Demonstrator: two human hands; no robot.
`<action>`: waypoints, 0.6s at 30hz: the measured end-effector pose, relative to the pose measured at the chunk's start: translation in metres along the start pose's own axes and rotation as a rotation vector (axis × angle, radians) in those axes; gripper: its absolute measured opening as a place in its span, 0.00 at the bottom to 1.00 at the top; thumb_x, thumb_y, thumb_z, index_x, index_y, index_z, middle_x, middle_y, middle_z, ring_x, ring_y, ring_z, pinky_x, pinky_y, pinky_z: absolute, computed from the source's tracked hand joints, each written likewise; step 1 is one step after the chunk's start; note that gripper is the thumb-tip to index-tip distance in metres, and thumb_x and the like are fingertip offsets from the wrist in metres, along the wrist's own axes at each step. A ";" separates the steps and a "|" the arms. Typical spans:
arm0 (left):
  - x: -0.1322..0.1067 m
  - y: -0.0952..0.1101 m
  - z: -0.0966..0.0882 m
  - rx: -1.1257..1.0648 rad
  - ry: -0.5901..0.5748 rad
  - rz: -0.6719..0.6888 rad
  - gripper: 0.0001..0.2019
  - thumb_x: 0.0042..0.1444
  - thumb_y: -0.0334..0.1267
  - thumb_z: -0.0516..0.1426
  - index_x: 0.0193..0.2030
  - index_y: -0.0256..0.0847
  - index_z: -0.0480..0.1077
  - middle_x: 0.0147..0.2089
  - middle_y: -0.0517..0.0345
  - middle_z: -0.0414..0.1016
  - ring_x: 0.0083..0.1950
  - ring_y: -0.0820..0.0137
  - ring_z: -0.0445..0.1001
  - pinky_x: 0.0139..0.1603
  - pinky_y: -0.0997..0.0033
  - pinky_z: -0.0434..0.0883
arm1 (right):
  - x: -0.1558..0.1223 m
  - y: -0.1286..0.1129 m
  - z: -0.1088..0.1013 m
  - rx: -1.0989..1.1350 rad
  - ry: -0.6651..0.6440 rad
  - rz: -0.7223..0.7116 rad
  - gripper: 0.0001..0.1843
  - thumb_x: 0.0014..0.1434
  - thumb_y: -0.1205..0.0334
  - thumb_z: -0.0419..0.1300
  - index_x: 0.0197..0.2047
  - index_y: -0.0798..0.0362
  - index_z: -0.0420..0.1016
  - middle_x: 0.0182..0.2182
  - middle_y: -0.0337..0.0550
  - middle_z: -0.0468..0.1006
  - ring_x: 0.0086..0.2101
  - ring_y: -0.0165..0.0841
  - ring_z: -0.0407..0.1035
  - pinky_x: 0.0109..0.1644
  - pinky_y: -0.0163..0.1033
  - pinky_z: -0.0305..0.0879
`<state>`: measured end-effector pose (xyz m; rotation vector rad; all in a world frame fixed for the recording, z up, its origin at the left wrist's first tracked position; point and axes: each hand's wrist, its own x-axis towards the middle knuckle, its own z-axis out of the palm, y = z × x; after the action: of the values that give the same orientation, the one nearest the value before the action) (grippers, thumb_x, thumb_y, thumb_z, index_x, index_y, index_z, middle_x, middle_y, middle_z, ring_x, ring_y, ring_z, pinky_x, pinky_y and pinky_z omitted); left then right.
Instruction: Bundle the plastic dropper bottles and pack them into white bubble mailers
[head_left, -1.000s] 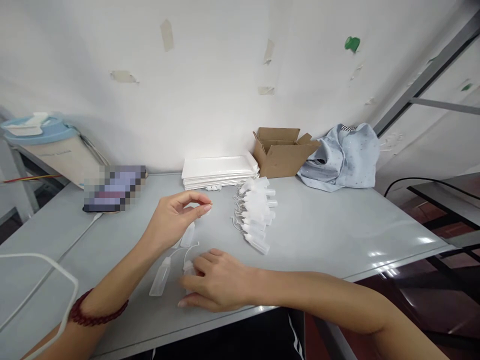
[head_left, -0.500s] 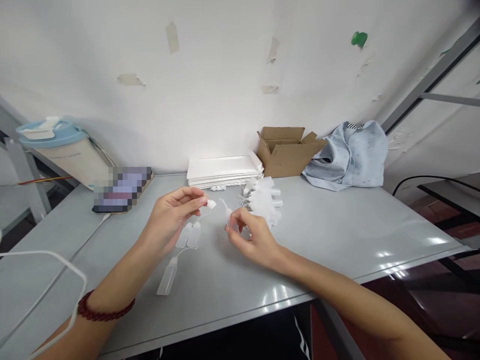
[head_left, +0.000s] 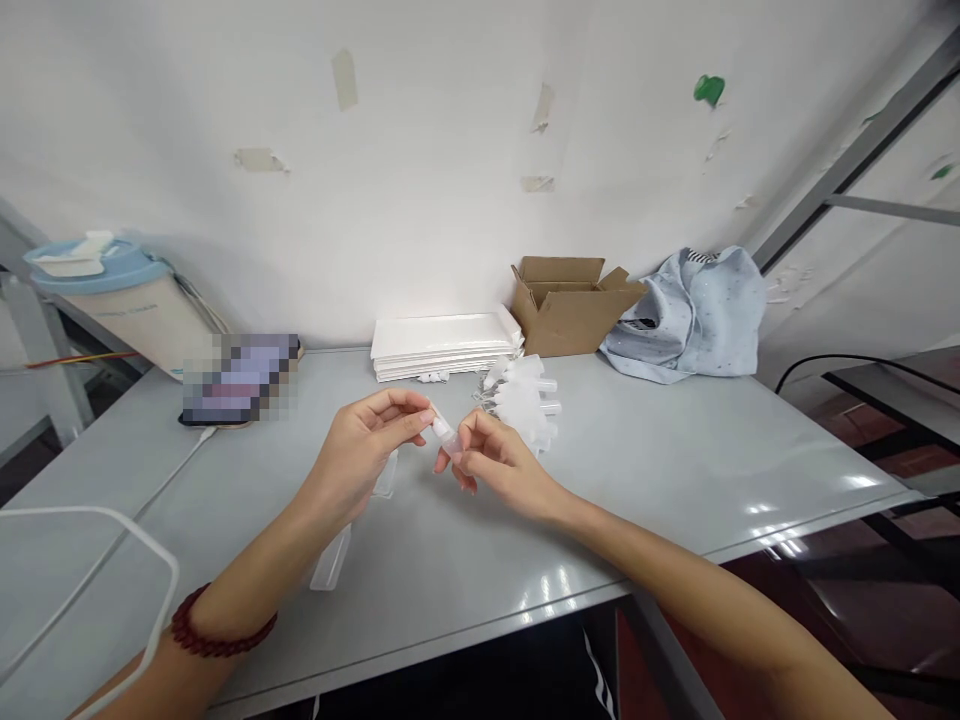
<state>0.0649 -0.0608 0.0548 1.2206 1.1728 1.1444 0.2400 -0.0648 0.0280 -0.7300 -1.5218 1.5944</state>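
Observation:
My left hand [head_left: 364, 445] pinches a small white cap [head_left: 439, 425] between thumb and forefinger, at the tip of a small translucent squeeze bottle. That squeeze bottle [head_left: 454, 443] is gripped by the fingers of my right hand [head_left: 504, 462] and tilts up to the left. How far the cap sits over the nozzle is hard to make out. Partly behind my left hand and wrist lie loose bottles, one clear bottle [head_left: 385, 478] farther back and another bottle [head_left: 328, 562] nearer the front. Just beyond my right hand is a pile of similar bottles [head_left: 525, 400].
A stack of flat white boxes [head_left: 442, 335] and an open cardboard box [head_left: 577, 310] stand by the wall, with light-blue cloth [head_left: 694, 320] beside them. At left are a phone [head_left: 240, 380] on a white cable [head_left: 135, 525] and a blue-lidded container [head_left: 127, 290].
My left hand has moved right, bringing the cap against the nozzle end of the bottle. My right hand has turned the bottle slightly and shifted its fingers.

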 end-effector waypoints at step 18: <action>0.001 -0.002 -0.002 -0.011 -0.098 0.051 0.10 0.47 0.41 0.66 0.35 0.41 0.74 0.35 0.56 0.77 0.38 0.66 0.75 0.42 0.66 0.72 | 0.000 -0.001 -0.001 0.281 -0.088 0.106 0.18 0.58 0.53 0.59 0.32 0.49 0.51 0.26 0.32 0.69 0.20 0.21 0.52 0.24 0.31 0.45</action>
<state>0.0627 -0.0595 0.0530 1.2906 1.0656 1.1144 0.2409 -0.0646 0.0288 -0.5972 -1.3000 1.8945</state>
